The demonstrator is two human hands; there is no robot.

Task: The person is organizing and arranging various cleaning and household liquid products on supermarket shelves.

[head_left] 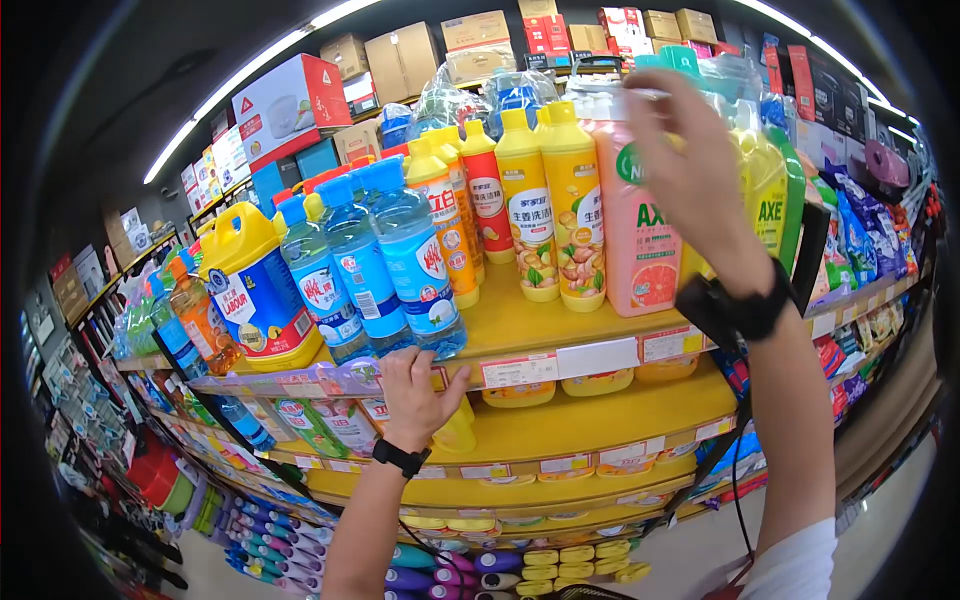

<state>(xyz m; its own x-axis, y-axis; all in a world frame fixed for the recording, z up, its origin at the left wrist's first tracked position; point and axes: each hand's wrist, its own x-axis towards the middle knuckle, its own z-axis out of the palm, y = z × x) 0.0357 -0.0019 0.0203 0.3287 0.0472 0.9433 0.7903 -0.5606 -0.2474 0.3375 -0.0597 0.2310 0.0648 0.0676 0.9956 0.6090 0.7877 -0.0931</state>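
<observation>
My left hand (415, 393) rests on the shelf's front edge, fingers over the lip and thumb spread to the right. Just above it stand blue dish soap bottles (420, 265) with blue caps. My right hand (685, 150), blurred by motion, is raised with open, curved fingers before the top of a large pink AXE bottle (645, 230), hiding part of it. Left of that bottle are yellow ginger detergent bottles (527, 205) and a red-labelled yellow-capped bottle (487, 190). Yellow-green AXE bottles (765, 190) stand to the right, partly behind my wrist.
A yellow LABOUR jug (250, 285) stands on the left of the shelf (545, 325). Price tags (597, 357) line its edge. Lower shelves (590, 420) hold more bottles. Cartons (400, 58) are stacked high at the back. Colourful bags (850, 235) fill the right side.
</observation>
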